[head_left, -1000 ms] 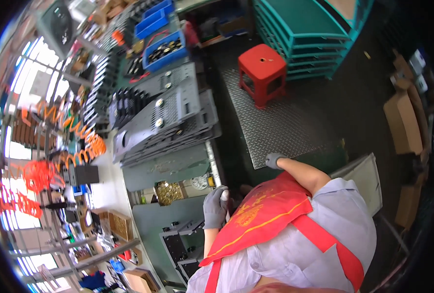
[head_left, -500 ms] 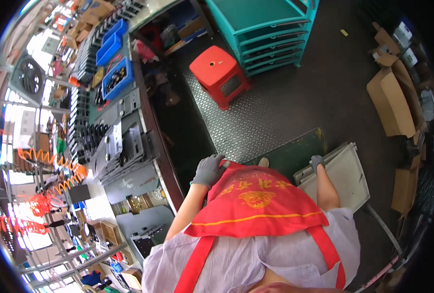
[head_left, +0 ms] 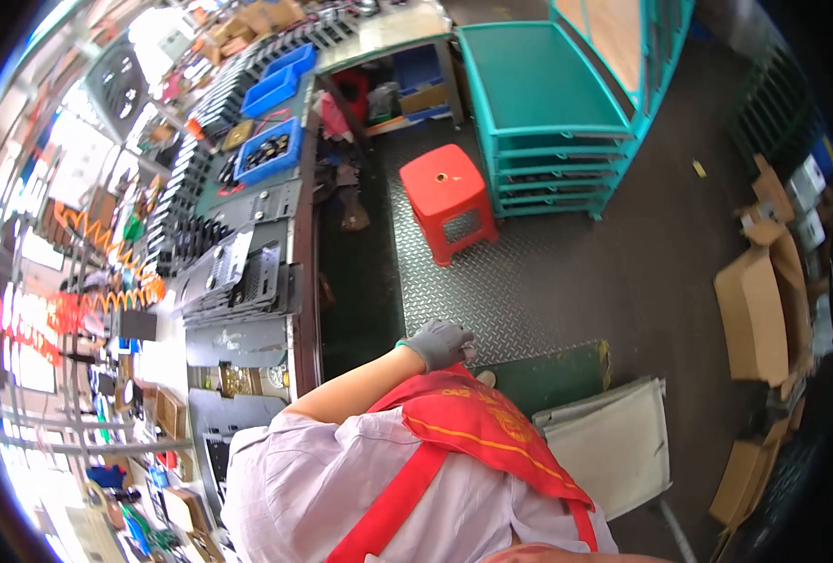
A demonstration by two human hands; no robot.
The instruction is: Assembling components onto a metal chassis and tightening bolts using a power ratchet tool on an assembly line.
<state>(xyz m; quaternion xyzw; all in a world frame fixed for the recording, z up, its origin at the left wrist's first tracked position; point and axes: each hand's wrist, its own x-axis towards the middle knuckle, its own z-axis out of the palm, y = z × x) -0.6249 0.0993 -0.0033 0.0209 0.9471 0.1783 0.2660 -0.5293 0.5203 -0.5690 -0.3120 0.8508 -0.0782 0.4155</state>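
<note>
While the grey-gloved left hand [head_left: 440, 344] is hanging half-curled, its grasp impossible to tell, the gold-printed red cloth apron [head_left: 482, 424] is lying just beside it, presumably protecting the pale cloth shirt [head_left: 313, 474]; the right hand is not showing.

This is a factory workshop, shown by the long surface [head_left: 238, 347] loaded with stacked perforated grey panels [head_left: 248, 286] and a blue bin [head_left: 271, 167] of small parts, the coiled orange hoses [head_left: 150, 289], the teal rack [head_left: 548, 80], the tread-plate flooring [head_left: 473, 310] and the opened cardboard boxes [head_left: 752, 310].
</note>
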